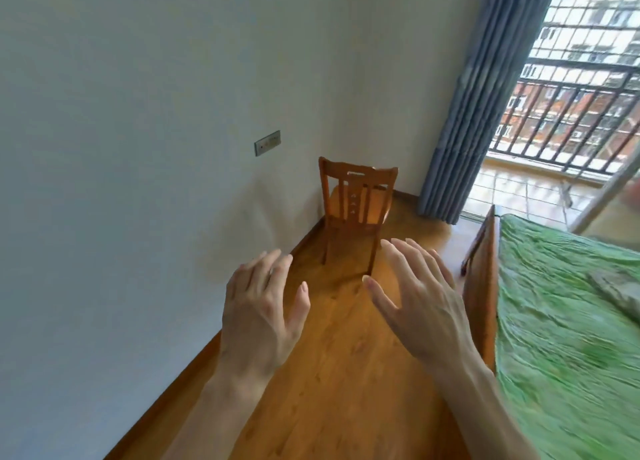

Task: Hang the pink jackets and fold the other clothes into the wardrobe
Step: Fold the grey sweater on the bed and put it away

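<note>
My left hand (261, 307) and my right hand (420, 300) are both stretched out in front of me, palms down, fingers spread, holding nothing. They hover above the wooden floor (339, 373). No pink jacket, other clothing or wardrobe shows in this view, except a blurred grey cloth (620, 290) lying on the bed at the right edge.
A wooden chair (353, 206) stands in the corner ahead, its back toward me. A white wall (138, 148) runs along the left. A bed with a green cover (561, 321) and wooden footboard (481, 286) fills the right. A blue curtain (474, 106) hangs beside the balcony door.
</note>
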